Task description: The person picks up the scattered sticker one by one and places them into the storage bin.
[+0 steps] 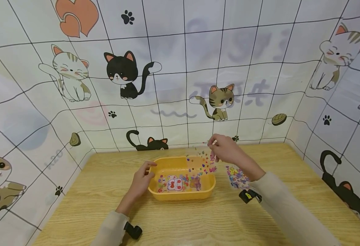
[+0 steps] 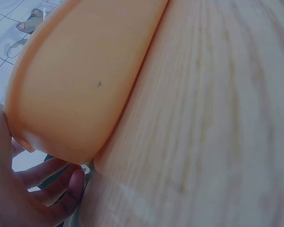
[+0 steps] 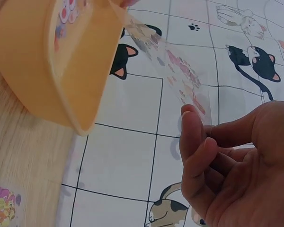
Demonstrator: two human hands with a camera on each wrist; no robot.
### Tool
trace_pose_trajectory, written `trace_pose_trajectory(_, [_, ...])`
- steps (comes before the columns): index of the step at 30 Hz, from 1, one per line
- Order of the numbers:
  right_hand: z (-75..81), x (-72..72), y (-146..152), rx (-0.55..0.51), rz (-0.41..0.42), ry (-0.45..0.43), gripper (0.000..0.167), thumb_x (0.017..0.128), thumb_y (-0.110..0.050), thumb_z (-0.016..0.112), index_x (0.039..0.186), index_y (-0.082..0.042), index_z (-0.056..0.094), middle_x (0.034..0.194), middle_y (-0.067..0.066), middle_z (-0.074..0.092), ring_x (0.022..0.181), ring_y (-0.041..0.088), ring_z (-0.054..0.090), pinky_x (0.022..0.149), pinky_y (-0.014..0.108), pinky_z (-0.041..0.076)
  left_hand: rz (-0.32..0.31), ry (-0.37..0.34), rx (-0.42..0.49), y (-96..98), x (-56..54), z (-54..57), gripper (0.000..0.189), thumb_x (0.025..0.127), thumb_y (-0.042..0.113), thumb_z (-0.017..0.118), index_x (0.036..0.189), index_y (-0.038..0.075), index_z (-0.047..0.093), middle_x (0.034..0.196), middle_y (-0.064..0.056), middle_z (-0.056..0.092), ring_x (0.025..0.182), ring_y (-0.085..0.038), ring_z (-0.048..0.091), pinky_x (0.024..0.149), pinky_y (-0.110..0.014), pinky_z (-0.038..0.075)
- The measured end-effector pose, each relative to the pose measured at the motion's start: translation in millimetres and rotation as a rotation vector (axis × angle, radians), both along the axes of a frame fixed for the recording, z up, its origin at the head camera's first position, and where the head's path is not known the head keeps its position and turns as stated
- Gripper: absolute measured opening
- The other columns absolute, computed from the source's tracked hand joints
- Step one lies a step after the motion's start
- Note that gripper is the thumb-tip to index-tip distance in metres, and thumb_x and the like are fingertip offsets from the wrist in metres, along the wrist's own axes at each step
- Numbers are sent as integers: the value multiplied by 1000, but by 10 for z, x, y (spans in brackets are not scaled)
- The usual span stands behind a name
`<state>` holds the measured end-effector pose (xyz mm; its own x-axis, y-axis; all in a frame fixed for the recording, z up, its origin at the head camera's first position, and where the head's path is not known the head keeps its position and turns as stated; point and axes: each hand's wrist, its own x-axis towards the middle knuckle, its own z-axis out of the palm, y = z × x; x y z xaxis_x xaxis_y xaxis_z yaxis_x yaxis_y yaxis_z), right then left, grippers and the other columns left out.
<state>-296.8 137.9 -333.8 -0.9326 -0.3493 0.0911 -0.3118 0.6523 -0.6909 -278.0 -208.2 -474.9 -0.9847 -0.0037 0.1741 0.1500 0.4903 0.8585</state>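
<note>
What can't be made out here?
Clear sticker sheet: individual prints too small in the head view, blurred in the right wrist view.
Yellow basin: inside hidden by its own outer wall in the left wrist view.
Tabletop sticker sheet: cut off by the left edge, right wrist view.
Left hand: cut off by the left edge, left wrist view.

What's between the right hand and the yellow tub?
A clear sheet with small colourful figures, pinched by the right hand, stretches toward the yellow tub; the right wrist view shows it.
</note>
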Motion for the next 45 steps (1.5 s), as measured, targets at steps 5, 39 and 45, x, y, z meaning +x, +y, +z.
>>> trace_pose_trajectory(5, [-45,-44,-107,14,44,-32,20,107,-10,46,117,-1,61,75,9,70,56,18,65,51,29,46,9,1,-1,-4,3,-4,32,97,7,56,127,16,63,141,-16,61,111,-31,63,87,-38,55])
trace_pose_trajectory(39, [-197,-251,-709,58,139,-238,20,107,-13,44,115,1,55,78,15,72,69,39,74,55,33,58,-4,-7,18,-1,-4,-2,33,97,5,55,128,17,62,137,-18,63,110,-30,63,87,-37,55])
trace_pose_trajectory(45, [-223,-247,-771,55,153,-253,23,108,-13,42,116,4,55,80,18,73,65,33,73,59,38,60,-5,-10,16,-6,-4,-5,33,97,6,55,128,17,62,135,-19,64,108,-29,63,86,-36,55])
